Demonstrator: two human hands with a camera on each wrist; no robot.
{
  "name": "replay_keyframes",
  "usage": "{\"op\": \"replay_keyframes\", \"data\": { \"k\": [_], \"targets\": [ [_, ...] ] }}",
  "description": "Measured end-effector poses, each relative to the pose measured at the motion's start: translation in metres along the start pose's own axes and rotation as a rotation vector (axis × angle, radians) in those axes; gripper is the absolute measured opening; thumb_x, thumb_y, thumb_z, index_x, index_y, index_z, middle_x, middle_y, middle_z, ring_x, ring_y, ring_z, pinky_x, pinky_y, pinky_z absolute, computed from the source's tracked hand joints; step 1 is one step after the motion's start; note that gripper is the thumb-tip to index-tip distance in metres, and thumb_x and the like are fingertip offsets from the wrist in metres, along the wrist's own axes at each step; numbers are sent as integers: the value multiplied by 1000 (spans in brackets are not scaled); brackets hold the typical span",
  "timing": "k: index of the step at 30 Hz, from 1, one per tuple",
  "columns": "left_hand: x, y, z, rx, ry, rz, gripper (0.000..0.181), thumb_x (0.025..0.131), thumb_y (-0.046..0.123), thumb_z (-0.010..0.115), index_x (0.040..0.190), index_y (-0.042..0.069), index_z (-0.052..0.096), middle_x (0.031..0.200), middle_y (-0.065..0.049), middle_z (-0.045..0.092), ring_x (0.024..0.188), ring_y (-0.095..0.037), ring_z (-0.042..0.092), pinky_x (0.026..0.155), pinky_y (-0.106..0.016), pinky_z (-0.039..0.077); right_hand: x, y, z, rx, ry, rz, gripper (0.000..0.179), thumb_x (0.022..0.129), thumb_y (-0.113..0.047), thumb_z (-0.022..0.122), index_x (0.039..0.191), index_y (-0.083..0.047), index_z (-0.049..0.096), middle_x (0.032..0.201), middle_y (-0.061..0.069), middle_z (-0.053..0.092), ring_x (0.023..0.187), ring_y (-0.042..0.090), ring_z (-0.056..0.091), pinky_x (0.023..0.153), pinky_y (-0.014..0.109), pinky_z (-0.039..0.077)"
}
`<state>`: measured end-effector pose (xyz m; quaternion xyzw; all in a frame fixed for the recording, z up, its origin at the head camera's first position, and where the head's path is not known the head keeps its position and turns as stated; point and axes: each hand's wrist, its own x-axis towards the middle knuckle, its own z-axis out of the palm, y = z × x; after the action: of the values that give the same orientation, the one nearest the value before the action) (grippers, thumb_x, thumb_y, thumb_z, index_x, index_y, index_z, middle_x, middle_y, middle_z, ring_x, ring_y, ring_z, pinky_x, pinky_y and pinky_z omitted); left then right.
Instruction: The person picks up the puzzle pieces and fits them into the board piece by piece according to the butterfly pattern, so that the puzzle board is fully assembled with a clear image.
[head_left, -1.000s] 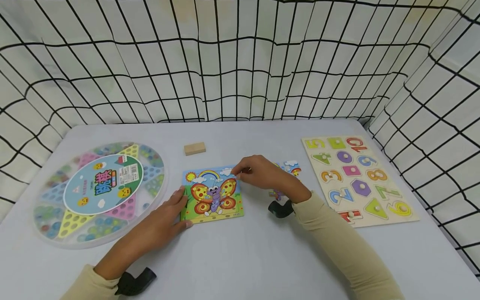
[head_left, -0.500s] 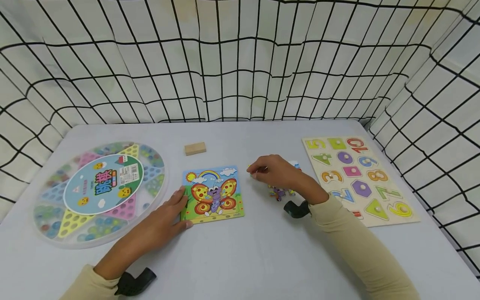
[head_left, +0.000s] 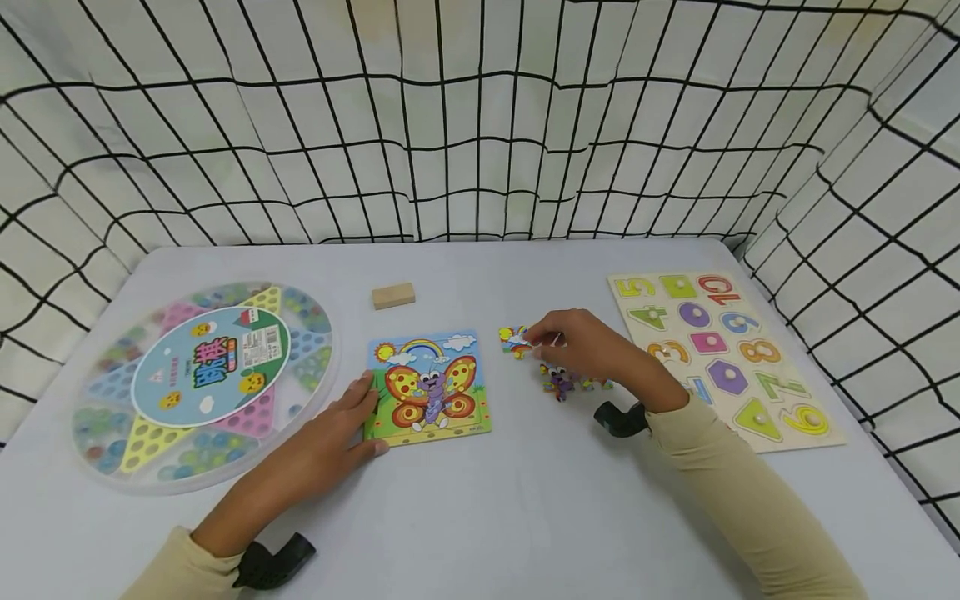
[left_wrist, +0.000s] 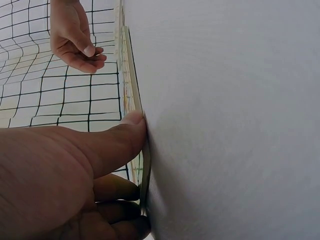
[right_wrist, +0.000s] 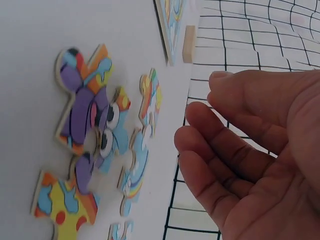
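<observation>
from my remote seat i see the left hand [head_left: 322,454] resting on the left edge and near corner of the butterfly puzzle board [head_left: 431,387], fingers and thumb spread and relaxed, touching rather than clamping. the board lies flat between the two hands. the right hand [head_left: 588,346] is over the loose jigsaw pieces, thumb apart from the lightly bent fingers, with nothing between them in the right wrist view. the sun piece [right_wrist: 156,100] lies just beside those fingertips, on the board's side; i cannot tell whether one brushes it. the rainbow piece [right_wrist: 136,170], purple butterfly piece [right_wrist: 85,112] and yellow wing piece [right_wrist: 72,205] lie near it, picture up.

to work these well, i'd pinch one piece at a time by opposite edges, leaving its tabs free. i'd want only light pressure on the left, since a hard push would probably slide the board.

the table [head_left: 450,517] has a smooth white cover. a round chinese checkers set [head_left: 206,379] sits at the left, a wooden block [head_left: 393,295] behind the board, a number-and-shape peg board [head_left: 699,367] at the right. pale, black-gridded walls [head_left: 461,117] rise behind and along both sides.
</observation>
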<state>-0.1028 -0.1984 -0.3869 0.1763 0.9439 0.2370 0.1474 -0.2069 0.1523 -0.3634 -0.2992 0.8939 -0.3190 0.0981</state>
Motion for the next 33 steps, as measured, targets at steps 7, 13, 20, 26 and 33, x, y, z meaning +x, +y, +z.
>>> {"op": "replay_keyframes", "data": {
  "k": [7,13,20,26,33],
  "targets": [
    [1,2,0,-1,1,-1,76,93,26,67,148,-10,28,159,-24,11,142,-45,15,107,-61,27,-12,9,-9,-22,-6,16,25,92,-2,63,116,-1,69,110,9,68,98,22,59,88,41,49],
    [2,3,0,6,15,0,75,93,23,68,147,-11,29,158,-25,12,142,-45,16,107,-60,27,-23,13,-13,-23,-17,67,26,91,-5,66,117,-2,69,110,8,67,101,24,58,91,44,48],
    [-1,1,0,12,-1,-23,76,92,24,68,147,-12,29,158,-26,12,141,-46,17,107,-60,28,-28,19,-8,-10,-27,51,30,90,-5,68,119,0,67,112,8,67,101,23,59,90,41,49],
    [-1,2,-1,6,4,-12,77,92,25,69,147,-11,29,158,-25,11,142,-45,16,107,-60,28,-30,19,-3,22,-38,79,32,87,-7,73,117,-1,68,106,6,66,95,23,59,83,37,51],
    [-1,2,-1,0,7,-15,76,93,25,68,148,-10,28,159,-24,11,142,-45,15,107,-60,26,-30,21,2,28,-17,101,35,85,-10,76,119,-3,68,103,5,64,93,22,58,80,34,50]
  ]
}}
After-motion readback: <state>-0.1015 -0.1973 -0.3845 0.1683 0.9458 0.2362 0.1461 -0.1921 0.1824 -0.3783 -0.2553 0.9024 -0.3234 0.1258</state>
